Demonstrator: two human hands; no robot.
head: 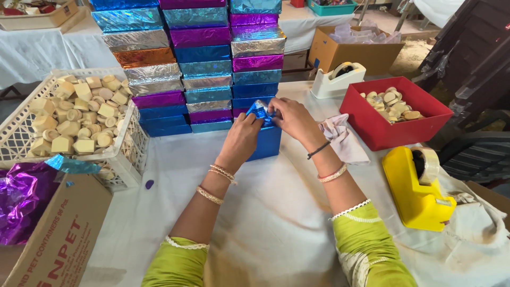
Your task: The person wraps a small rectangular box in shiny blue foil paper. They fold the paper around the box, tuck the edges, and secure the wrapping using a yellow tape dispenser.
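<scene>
On the white-clothed table (pixel 276 212), the left hand (pixel 241 139) presses the near side of a small box wrapped in shiny blue foil (pixel 264 139), fingers together, while the right hand (pixel 294 118) pinches its top flap; creasing each fold flat seems wise. Behind rise stacked foil-wrapped boxes (pixel 196 64)

Bare white tablecloth (pixel 276 212) near the person: passable. Obstacles: foil-wrapped box stack (pixel 196 64) behind, white crate (pixel 127 154) left, red box (pixel 390 130) and yellow tape dispenser (pixel 414 191) right.
</scene>
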